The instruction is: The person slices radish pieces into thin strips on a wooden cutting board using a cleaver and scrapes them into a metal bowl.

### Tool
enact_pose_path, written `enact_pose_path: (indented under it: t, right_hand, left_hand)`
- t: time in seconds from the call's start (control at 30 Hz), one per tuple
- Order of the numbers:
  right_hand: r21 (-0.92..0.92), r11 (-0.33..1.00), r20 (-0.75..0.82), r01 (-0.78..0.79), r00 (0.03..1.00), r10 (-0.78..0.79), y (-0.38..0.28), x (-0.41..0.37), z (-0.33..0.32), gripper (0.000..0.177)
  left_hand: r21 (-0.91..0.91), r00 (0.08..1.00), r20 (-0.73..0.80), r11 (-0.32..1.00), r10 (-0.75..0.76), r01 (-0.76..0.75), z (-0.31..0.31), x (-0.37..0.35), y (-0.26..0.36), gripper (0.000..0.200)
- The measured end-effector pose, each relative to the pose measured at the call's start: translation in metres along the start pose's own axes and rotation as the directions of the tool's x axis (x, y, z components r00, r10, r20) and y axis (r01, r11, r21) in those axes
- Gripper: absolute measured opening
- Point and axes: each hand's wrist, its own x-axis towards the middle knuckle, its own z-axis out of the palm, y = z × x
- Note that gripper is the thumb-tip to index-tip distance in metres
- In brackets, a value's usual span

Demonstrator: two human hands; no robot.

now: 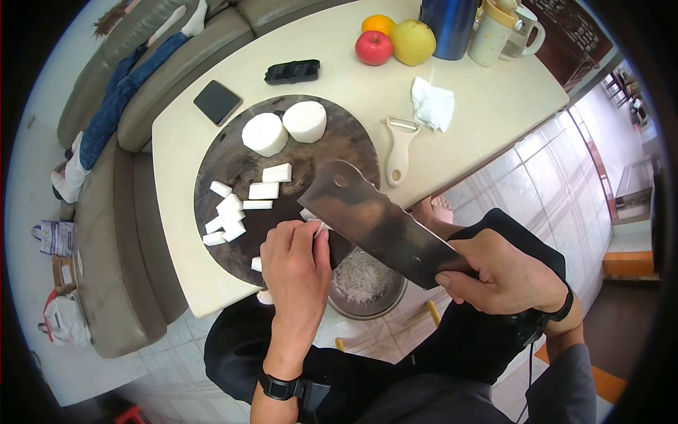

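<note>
My right hand [498, 272] is wrapped round the handle of a wide cleaver [374, 219], its dark, stained blade slanting over the round chopping board [353, 134]. The fingers of my left hand [296, 258] are closed on a small piece of white radish [308, 214] beside the blade; fingers and blade partly hide it. Two thick rounds of peeled white radish [265, 134] stand at the far side of the board. Several cut radish chunks [231, 205] lie on its left and middle. Below the board's near edge is a metal bowl [367, 313] holding white shreds [362, 277].
A peeler [399, 152] and a crumpled tissue [432, 104] lie right of the board. A phone [217, 102] and a black object [292, 71] lie behind it. Fruit [414, 42], a blue flask [445, 28] and mugs [492, 35] stand farther back. Someone's jeans-clad legs [106, 127] rest on the sofa.
</note>
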Motion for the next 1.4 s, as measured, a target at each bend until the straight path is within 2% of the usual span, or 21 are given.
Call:
enact_pose_path:
  t: [0.17,0.2,0.27,0.4,0.47,0.6,0.7,0.77,0.87,1.0,1.07,1.4]
  right_hand:
    - [0.006,0.997,-0.015,-0.077,0.997,0.078,-0.001,0.000,0.000,0.019]
    - [0.008,0.997,-0.017,-0.079,0.997,0.079,0.001,0.000,0.000,0.019]
    - [-0.100,0.995,-0.034,-0.021,0.999,0.017,0.004,0.002,0.001,0.020]
    - [-0.113,0.993,-0.012,-0.043,0.999,0.042,-0.002,0.003,0.002,0.020]
    - [-0.165,0.986,-0.016,0.005,1.000,-0.008,-0.002,0.004,0.003,0.019]
    - [-0.222,0.975,0.000,0.004,1.000,-0.004,0.001,0.007,0.009,0.019]
    - [-0.312,0.946,0.019,0.084,0.996,-0.083,0.004,0.007,0.015,0.015]
    - [-0.481,0.862,0.088,0.160,0.987,-0.134,0.007,0.007,0.021,0.016]
    - [-0.537,0.822,0.122,0.188,0.982,-0.145,0.003,0.010,0.025,0.020]
    - [-0.516,0.842,0.111,0.158,0.987,-0.117,0.001,0.012,0.030,0.022]
    - [-0.477,0.866,0.139,0.151,0.986,-0.095,-0.001,0.012,0.031,0.023]
    - [-0.445,0.880,0.179,0.167,0.979,-0.095,-0.005,0.009,0.034,0.023]
  left_hand:
    - [0.027,0.999,-0.033,0.999,0.043,-0.042,-0.008,-0.002,-0.006,0.017]
    - [0.074,0.995,-0.047,0.994,0.086,-0.083,-0.011,-0.003,-0.008,0.018]
    - [0.168,0.984,-0.054,0.973,0.168,-0.157,-0.015,-0.008,-0.013,0.023]
    - [0.173,0.961,-0.024,0.948,0.277,-0.269,-0.024,-0.017,-0.019,0.026]
    - [0.217,0.927,0.048,0.902,0.371,-0.372,-0.024,-0.023,-0.025,0.044]
    - [0.217,0.924,0.069,0.899,0.375,-0.381,-0.024,-0.027,-0.028,0.043]
    - [0.208,0.929,0.114,0.906,0.351,-0.368,-0.026,-0.027,-0.020,0.045]
    - [0.194,0.955,0.143,0.939,0.260,-0.285,-0.029,-0.030,-0.014,0.044]
    - [0.110,0.949,0.098,0.945,0.299,-0.309,-0.025,-0.038,-0.018,0.043]
    - [0.073,0.944,0.102,0.944,0.314,-0.322,-0.024,-0.036,-0.020,0.042]
    - [0.087,0.948,0.152,0.952,0.280,-0.295,-0.026,-0.037,-0.020,0.032]
    - [0.067,0.960,0.147,0.966,0.237,-0.249,-0.024,-0.040,-0.018,0.032]
